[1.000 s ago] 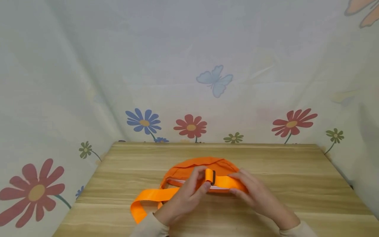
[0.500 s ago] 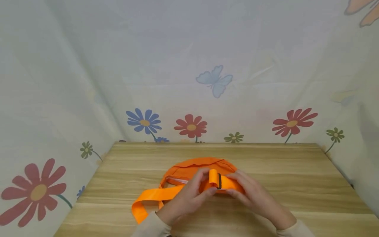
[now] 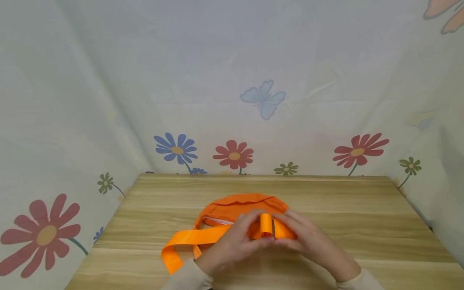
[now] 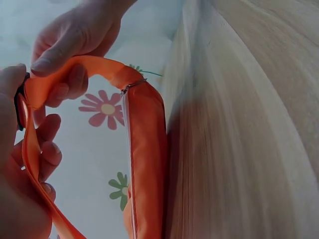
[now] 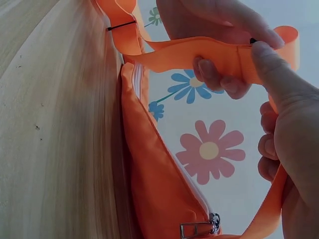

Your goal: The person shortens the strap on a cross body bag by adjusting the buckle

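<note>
An orange waist bag lies on the wooden table, its zip side towards me. Above its near edge both hands hold its bright orange strap, folded into a short upright loop beside a black slider buckle. My left hand pinches the strap left of the loop. Close to it, my right hand grips the strap just right of the buckle, thumb in front. In the right wrist view the right thumb presses on the strap near the buckle, and the left fingers curl under the webbing.
A long loop of the strap trails left over the table. A second black slider sits on it in the right wrist view. Metal zip pulls hang at the bag's ends. Flower-printed cloth surrounds the table's back and sides.
My left hand has moved right, carrying the loop and buckle towards the right hand. The gap between the hands has narrowed, and the fingertips now nearly meet. The bag has barely shifted.
</note>
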Demonstrator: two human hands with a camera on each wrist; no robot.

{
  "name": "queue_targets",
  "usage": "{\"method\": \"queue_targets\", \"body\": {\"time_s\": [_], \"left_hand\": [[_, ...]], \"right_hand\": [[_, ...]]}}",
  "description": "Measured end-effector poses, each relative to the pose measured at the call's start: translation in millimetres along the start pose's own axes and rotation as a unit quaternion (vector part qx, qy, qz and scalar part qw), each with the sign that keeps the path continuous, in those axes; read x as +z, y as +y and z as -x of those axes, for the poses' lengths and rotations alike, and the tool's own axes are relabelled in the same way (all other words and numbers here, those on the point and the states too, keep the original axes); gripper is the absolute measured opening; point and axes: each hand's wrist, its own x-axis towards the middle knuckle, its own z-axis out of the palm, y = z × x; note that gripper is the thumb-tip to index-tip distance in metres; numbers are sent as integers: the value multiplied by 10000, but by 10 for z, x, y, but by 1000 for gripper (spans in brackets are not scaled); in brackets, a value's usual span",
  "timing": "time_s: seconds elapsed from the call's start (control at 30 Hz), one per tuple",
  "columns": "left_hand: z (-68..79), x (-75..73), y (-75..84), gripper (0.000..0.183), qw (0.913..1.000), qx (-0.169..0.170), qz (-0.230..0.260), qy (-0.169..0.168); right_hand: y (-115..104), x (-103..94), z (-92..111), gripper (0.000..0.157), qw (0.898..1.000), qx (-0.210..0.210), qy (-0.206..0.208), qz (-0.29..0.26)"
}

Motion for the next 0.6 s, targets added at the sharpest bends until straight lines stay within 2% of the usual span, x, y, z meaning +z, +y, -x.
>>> {"method": "queue_targets", "body": {"time_s": [0.2,0.37,0.5,0.6], "left_hand": [[-19,-11,13,50,9991,-409,14,70],[-14,-39,4,50,9986,-495,-19,207],[-18,-53,-36,55,9990,-441,22,96],[-15,-81,-59,65,9975,-646,283,-86]], "right_hand": [[36,1,39,58,9998,182,-38,76],[93,-28,106,47,9986,404,291,-185],[118,-51,141,40,9977,405,378,-398],[122,-59,153,40,9974,483,292,-449]]}}
